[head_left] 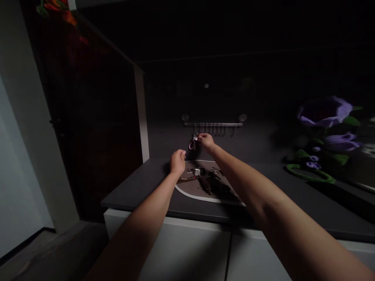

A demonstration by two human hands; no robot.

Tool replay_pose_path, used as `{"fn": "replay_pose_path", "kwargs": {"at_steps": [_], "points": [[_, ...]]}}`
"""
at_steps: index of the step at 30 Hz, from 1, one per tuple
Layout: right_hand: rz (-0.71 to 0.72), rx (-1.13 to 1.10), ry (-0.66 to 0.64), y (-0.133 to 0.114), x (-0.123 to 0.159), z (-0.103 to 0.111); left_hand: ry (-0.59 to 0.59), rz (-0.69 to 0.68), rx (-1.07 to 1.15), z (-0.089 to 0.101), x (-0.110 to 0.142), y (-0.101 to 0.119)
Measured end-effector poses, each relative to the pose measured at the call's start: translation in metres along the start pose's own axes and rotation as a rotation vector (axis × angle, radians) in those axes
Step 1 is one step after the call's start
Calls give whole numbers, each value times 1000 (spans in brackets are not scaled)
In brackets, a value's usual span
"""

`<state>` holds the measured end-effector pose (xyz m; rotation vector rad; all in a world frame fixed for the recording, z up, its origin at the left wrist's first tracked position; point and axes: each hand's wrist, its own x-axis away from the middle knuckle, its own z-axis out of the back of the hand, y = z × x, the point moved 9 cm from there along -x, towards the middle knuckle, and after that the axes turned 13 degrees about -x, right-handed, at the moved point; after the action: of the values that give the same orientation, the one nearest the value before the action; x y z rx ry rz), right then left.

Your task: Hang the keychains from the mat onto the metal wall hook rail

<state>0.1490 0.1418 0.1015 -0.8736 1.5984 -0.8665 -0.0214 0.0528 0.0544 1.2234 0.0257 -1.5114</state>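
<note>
My right hand (206,141) reaches up to the hook rail, thumb and forefinger pinched at a small keychain (192,144) with a pink strap. The keychain hangs below the left end of the rail (213,124), by the first hooks. Lower and to the left, my left hand (177,161) is closed above the mat's left edge, with nothing showing in its fingers. On the oval, pale-rimmed mat (195,196) lie several bunches of keys (198,171), a patterned strap (187,179) and dark items partly in shadow.
Purple artificial flowers (325,113) and a green ring (310,178) stand at the right of the dark countertop (131,191). A side panel (141,113) rises at the counter's left. White cabinet doors (193,246) are below, and a dark door (93,128) stands to the left.
</note>
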Motion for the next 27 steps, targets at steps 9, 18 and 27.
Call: {"fn": "replay_pose_path", "kwargs": {"at_steps": [9,18,27], "points": [[-150,-106,25,-17,40,15,-86,-76,101,-13,3,5],[-58,-90,-52,-25,91,34,-383,-160,-11,-37,6,32],[180,351,-263,-12,116,43,-520,-201,-119,-57,14,19]]}}
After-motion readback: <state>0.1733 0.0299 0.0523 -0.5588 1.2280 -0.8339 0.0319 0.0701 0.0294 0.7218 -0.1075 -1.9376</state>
